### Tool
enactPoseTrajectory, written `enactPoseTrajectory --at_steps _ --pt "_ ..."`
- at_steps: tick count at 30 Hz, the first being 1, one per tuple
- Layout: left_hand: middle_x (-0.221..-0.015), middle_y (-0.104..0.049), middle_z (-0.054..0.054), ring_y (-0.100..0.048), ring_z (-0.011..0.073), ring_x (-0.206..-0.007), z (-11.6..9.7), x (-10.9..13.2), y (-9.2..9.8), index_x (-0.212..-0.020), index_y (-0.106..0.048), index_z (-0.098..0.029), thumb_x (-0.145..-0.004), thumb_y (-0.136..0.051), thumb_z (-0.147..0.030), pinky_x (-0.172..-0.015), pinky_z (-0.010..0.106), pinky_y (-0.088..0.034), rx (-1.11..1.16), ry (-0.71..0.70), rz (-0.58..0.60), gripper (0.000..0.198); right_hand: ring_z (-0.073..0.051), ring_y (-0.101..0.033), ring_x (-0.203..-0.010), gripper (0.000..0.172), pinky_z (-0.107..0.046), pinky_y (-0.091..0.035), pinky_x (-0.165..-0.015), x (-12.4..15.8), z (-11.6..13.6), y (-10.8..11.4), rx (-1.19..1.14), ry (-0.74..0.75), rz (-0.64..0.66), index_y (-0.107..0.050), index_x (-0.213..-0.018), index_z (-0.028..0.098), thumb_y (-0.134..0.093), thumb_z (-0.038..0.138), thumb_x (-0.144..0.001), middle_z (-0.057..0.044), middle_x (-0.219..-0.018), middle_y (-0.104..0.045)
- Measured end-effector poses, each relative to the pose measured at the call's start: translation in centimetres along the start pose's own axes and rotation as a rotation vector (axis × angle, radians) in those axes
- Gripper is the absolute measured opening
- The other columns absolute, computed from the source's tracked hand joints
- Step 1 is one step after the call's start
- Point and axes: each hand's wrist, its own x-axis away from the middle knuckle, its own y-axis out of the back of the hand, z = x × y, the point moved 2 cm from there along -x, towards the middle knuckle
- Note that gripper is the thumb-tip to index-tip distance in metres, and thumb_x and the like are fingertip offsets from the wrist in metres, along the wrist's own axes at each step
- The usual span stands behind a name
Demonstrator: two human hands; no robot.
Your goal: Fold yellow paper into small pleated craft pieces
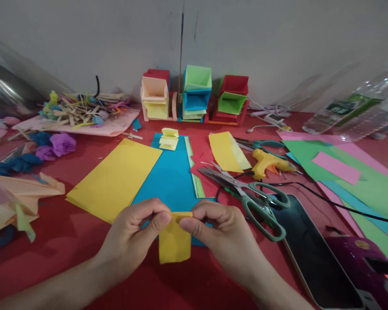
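Observation:
Between my hands hangs a small yellow paper strip (175, 245), its top edge folded over. My left hand (137, 234) pinches the upper left corner between thumb and forefinger. At the upper right corner, my right hand (221, 228) does the same, its thumb lying across the fold. Beneath and beyond them lies a blue paper sheet (168, 172), with a pale yellow pleated paper piece (169, 139) at its far end. To the left rests a large yellow paper sheet (116, 176). Scissors with green handles (245, 189) lie just right of my right hand.
Folded paper boxes (197, 97) stand in stacks by the wall. A yellow glue gun (268, 163), a phone (317, 249) and coloured sheets (352, 172) lie to the right, near a plastic bottle (352, 105). Wooden sticks (80, 112) and purple paper flowers (62, 144) sit at left.

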Motion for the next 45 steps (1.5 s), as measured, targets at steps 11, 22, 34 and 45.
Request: enactPoseTrajectory --at_steps 11,22,34,45 --pt "-0.056 -0.035 -0.005 -0.033 0.0081 -0.053 0.1 -0.3 0.1 -0.061 -0.047 -0.017 -0.086 -0.043 -0.035 -0.049 0.019 -0.028 -0.109 0.019 0.102 0.031 -0.007 -0.031 -0.050 0.026 -0.021 -0.024 -0.044 0.2 -0.3 -0.2 0.052 -0.161 0.134 -0.055 -0.058 0.016 -0.062 0.036 -0.072 0.006 -0.051 -0.039" --pt "-0.059 -0.041 -0.004 -0.038 0.0088 -0.057 0.2 -0.6 -0.2 -0.063 -0.048 -0.017 -0.083 -0.047 -0.034 -0.052 0.020 -0.030 -0.040 0.035 0.270 0.027 -0.007 -0.040 -0.052 0.018 -0.020 -0.030 -0.047 0.4 0.1 -0.5 0.218 -0.142 0.207 -0.063 -0.059 0.016 -0.060 0.027 -0.073 0.003 -0.055 -0.049" --pt "-0.050 -0.040 -0.007 -0.036 0.0054 -0.040 1.6 -2.7 2.7 -0.061 -0.046 -0.018 -0.072 -0.061 -0.033 -0.037 0.015 -0.028 0.487 0.363 -0.268 0.024 -0.009 -0.045 -0.055 0.022 -0.020 -0.037 -0.052 -0.1 -0.7 0.8 0.090 -0.212 0.205 -0.062 -0.059 0.015 -0.062 0.033 -0.073 0.002 -0.056 -0.053" --pt "-0.048 -0.041 -0.007 -0.034 0.0040 -0.038 1.7 -1.4 0.0 -0.063 -0.044 -0.017 -0.071 -0.061 -0.043 -0.035 0.014 -0.022 0.557 0.625 0.113 0.032 -0.015 -0.057 -0.096 0.033 -0.026 -0.047 -0.081 0.5 -0.1 -0.8 0.397 0.603 0.118 -0.064 -0.104 0.023 -0.051 0.008 -0.078 -0.006 -0.102 -0.061"
